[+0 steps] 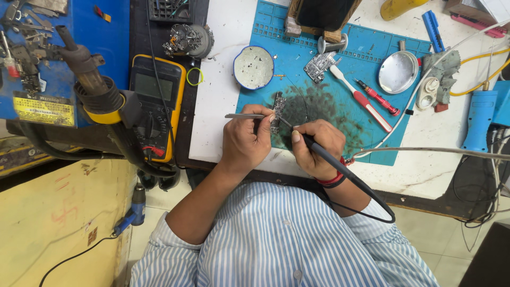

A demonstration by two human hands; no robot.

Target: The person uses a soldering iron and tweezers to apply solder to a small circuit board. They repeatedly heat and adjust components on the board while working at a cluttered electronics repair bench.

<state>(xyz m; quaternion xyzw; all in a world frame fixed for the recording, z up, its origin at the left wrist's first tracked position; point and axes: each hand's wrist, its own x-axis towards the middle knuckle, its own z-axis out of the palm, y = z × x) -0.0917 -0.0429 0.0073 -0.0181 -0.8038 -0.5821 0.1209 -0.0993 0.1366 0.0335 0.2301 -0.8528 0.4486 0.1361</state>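
On the blue work mat point(340, 114), at its near edge, the left hand point(245, 141) pinches metal tweezers point(244, 116) and the right hand point(314, 146) grasps a soldering iron point(340, 169), both tips meeting a small circuit board point(277, 112). Farther up the mat lie a round tin point(253, 67), a second board point(320, 66) and a red-handled brush point(364, 100). Left of the mat stands a yellow multimeter point(154, 103).

A small dark circuit board point(277, 112) lies lengthwise at frame centre on the blue mat point(340, 106). Thin metal tweezers point(244, 116) lie level beside it; a black soldering iron point(319, 151) slants onto it.
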